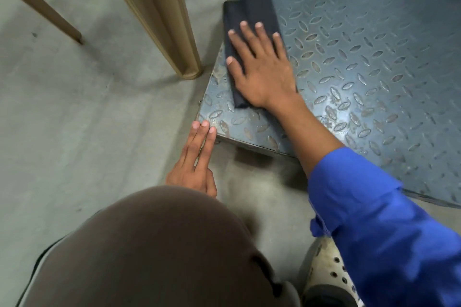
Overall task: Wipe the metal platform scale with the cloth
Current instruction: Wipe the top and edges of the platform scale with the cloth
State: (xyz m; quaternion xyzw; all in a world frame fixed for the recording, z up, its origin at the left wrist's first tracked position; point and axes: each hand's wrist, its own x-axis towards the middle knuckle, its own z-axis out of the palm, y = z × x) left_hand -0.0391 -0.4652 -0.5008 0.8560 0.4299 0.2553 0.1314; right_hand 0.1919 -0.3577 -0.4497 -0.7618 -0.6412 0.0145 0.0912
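The metal platform scale (361, 62) is a blue-grey tread plate with raised oval studs, filling the upper right of the head view. A folded dark cloth (249, 15) lies near its left edge. My right hand (262, 67) presses flat on the cloth with its fingers straight and spread; the palm hides the cloth's near part. My left hand (197, 157) reaches over my knee, its straight fingertips touching the scale's near left corner, which shows rust spots.
Tan chair legs (159, 17) stand on the grey floor (74, 119) just left of the scale. My knee in brown trousers (149, 252) fills the bottom, and a white perforated shoe (326, 271) sits beside it.
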